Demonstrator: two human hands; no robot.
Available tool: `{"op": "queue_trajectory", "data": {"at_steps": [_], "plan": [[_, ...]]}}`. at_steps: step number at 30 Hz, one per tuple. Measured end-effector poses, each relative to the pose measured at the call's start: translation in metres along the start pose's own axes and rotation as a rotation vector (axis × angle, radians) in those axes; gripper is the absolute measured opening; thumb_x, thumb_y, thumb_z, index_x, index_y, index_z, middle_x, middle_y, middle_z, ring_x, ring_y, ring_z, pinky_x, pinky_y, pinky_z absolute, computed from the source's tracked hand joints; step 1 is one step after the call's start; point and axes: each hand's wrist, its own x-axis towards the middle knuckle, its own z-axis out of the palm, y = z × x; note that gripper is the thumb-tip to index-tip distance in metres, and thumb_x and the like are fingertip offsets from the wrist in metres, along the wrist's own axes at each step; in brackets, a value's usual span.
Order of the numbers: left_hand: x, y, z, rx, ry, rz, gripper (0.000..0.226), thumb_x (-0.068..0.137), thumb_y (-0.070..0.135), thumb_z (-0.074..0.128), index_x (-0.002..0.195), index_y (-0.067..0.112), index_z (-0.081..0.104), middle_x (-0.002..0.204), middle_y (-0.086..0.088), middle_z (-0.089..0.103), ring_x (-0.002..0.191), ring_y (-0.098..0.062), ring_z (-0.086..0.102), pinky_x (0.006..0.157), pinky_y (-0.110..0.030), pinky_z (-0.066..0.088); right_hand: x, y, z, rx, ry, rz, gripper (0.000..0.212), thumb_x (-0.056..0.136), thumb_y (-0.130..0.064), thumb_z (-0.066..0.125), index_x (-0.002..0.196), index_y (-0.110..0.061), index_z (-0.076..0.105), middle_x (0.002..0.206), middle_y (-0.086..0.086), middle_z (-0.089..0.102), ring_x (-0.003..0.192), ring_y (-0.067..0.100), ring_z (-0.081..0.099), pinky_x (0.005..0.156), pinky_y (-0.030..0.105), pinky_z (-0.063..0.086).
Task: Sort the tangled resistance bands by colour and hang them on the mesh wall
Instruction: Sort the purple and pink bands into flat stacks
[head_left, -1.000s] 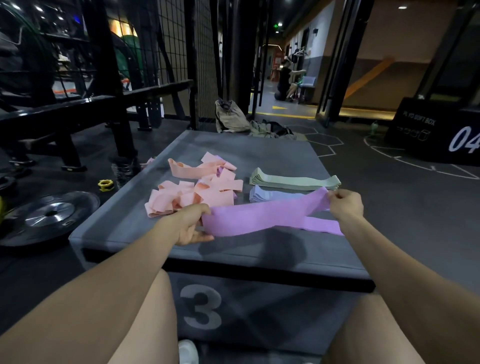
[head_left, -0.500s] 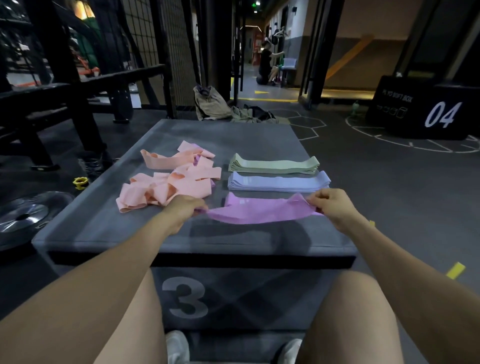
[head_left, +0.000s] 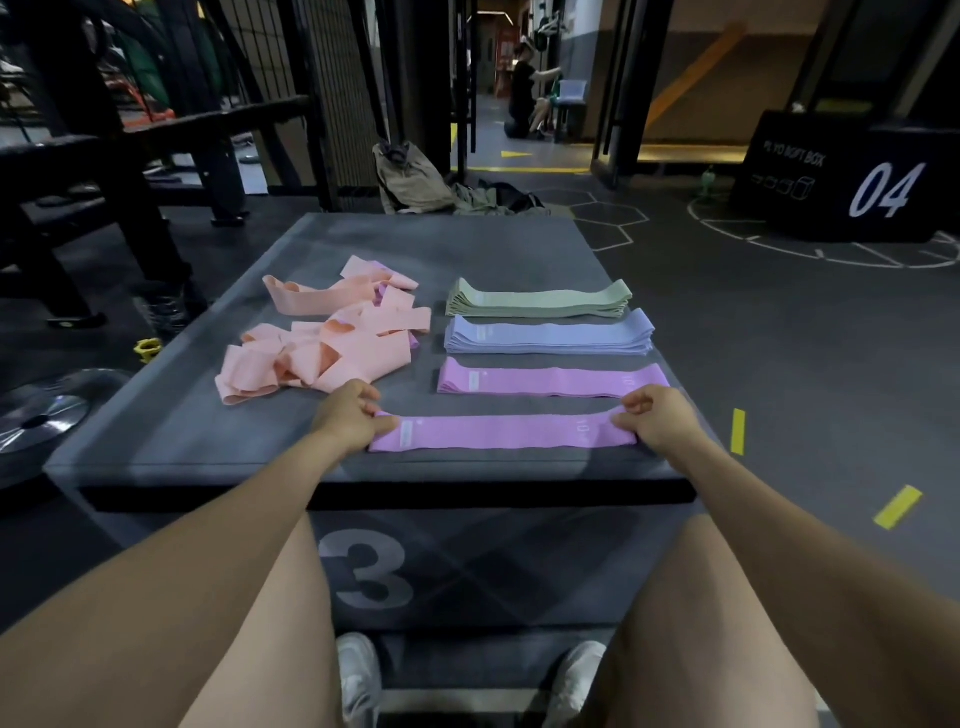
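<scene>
Both hands pinch purple band (head_left: 498, 432).

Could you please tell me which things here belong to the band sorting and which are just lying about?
Job:
purple band, pinched by left hand and right hand
purple stack
blue stack
green stack
tangled pink bands
mesh wall

Lying about:
weight plate
backpack
black plyo box

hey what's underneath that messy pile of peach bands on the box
Purple bands peek out from under the peach pile along its far and right edges. How many lie buried there is hidden.
</scene>
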Motion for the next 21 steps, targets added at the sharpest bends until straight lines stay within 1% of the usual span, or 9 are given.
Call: {"op": "queue_trajectory", "data": {"at_steps": [3, 4, 6, 8, 11, 14, 16, 18, 21], "plan": [[0.003, 0.002, -0.005, 0.041, -0.034, -0.056, 0.044, 0.077, 0.013, 0.074, 0.114, 0.003, 0.053, 0.100, -0.008, 0.054, 0.099, -0.026, 0.055, 0.085, -0.028, 0.042, 0.002, -0.001, -0.001, -0.022, 0.009, 0.037, 0.031, 0.082, -0.015, 0.070, 0.106, 0.004, 0.064, 0.093, 0.013, 0.063, 0.089, 0.028, 0.058, 0.089, 0.034, 0.045], [0.003, 0.002, -0.007, 0.079, -0.042, -0.066, 0.038, 0.077, 0.012, 0.074, 0.109, 0.003, 0.056, 0.101, -0.008, 0.053, 0.100, -0.027, 0.055, 0.086, -0.030, 0.043, 0.001, -0.002, -0.002, -0.020, -0.005, 0.060, 0.030, 0.082, -0.014, 0.069, 0.105, 0.004, 0.065, 0.089, 0.013, 0.062, 0.084, 0.027, 0.057, 0.086, 0.034, 0.047], [0.001, 0.003, -0.010, 0.135, -0.063, -0.097, 0.012, 0.075, 0.005, 0.071, 0.081, 0.007, 0.061, 0.095, -0.013, 0.058, 0.087, -0.027, 0.057, 0.082, -0.034, 0.048, 0.000, -0.002, -0.004, -0.011, -0.057, 0.101, 0.027, 0.080, -0.008, 0.069, 0.105, 0.003, 0.066, 0.083, 0.012, 0.059, 0.072, 0.025, 0.053, 0.073, 0.031, 0.049], [-0.001, 0.004, -0.010, 0.111, -0.089, -0.124, 0.018, 0.076, -0.001, 0.069, 0.067, 0.010, 0.058, 0.091, -0.017, 0.063, 0.080, -0.027, 0.058, 0.086, -0.041, 0.053, -0.002, -0.002, -0.005, -0.014, -0.098, 0.124, 0.029, 0.077, -0.002, 0.069, 0.105, 0.000, 0.066, 0.083, 0.011, 0.058, 0.068, 0.022, 0.052, 0.059, 0.022, 0.043], [0.001, 0.017, -0.009, -0.068, -0.078, -0.120, 0.006, 0.084, -0.003, 0.061, 0.088, -0.002, 0.065, 0.097, -0.017, 0.063, 0.086, -0.026, 0.058, 0.077, -0.034, 0.054, -0.001, -0.005, -0.010, 0.058, -0.053, 0.137, 0.022, 0.076, 0.001, 0.069, 0.096, -0.007, 0.066, 0.067, 0.005, 0.057, 0.056, 0.016, 0.048, 0.046, 0.015, 0.042], [0.003, 0.043, -0.006, -0.283, -0.046, -0.117, 0.012, 0.089, -0.003, 0.055, 0.100, -0.002, 0.061, 0.101, -0.015, 0.059, 0.093, -0.025, 0.058, 0.064, -0.026, 0.054, 0.004, -0.006, -0.023, 0.160, 0.055, 0.172, 0.014, 0.076, 0.000, 0.070, 0.075, -0.009, 0.060, 0.061, 0.004, 0.054, 0.055, 0.019, 0.050, 0.053, 0.027, 0.047], [0.011, 0.057, -0.001, -0.380, -0.020, -0.106, 0.016, 0.089, -0.003, 0.055, 0.105, -0.002, 0.059, 0.103, -0.014, 0.059, 0.093, -0.023, 0.056, 0.061, -0.024, 0.055, 0.009, -0.006, -0.034, 0.194, 0.114, 0.165, 0.013, 0.076, -0.002, 0.071, 0.075, -0.009, 0.061, 0.068, 0.007, 0.058, 0.062, 0.021, 0.053, 0.060, 0.031, 0.047], [0.024, 0.065, 0.008, -0.376, 0.007, -0.088, 0.008, 0.087, -0.002, 0.059, 0.091, 0.004, 0.062, 0.109, -0.017, 0.063, 0.091, -0.024, 0.057, 0.072, -0.031, 0.055, 0.014, -0.007, -0.045, 0.186, 0.176, 0.148, 0.012, 0.077, -0.004, 0.071, 0.087, -0.005, 0.064, 0.077, 0.009, 0.060, 0.066, 0.021, 0.053, 0.063, 0.030, 0.045], [0.037, 0.077, 0.022, -0.373, 0.016, -0.073, 0.019, 0.083, -0.002, 0.063, 0.071, 0.012, 0.059, 0.111, -0.021, 0.065, 0.087, -0.025, 0.059, 0.088, -0.044, 0.053, 0.023, -0.008, -0.056, 0.141, 0.231, 0.133, 0.015, 0.077, -0.006, 0.070, 0.091, -0.005, 0.065, 0.083, 0.009, 0.061, 0.075, 0.020, 0.054, 0.068, 0.025, 0.039]]}}
